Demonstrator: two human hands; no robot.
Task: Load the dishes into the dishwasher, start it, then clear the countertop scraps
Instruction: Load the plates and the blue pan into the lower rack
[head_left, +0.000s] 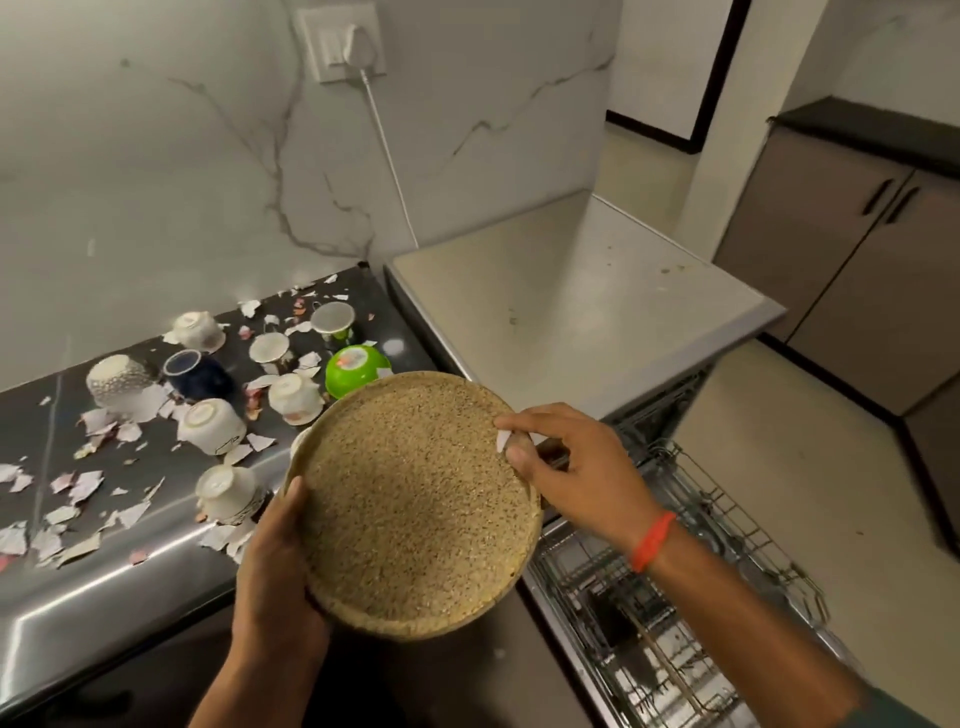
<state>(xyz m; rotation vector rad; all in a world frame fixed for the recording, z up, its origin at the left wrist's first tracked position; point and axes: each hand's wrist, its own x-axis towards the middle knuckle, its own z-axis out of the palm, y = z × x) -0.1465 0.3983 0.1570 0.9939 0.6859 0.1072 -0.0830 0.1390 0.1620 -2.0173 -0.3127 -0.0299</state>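
Above the dishwasher rack (691, 525), near right: speckled plate (415, 499) held tilted, left hand (275, 561) gripping near rim, right hand (566, 467) pinching far rim. Probably rigid, breakable; best carried by opposite edges.

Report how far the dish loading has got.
Done: dishwasher rack pulled out, looks mostly bare. In hand: left hand grips the speckled plate; right hand pinches its rim. Left: upturned cups, green bowl and paper scraps on the countertop.
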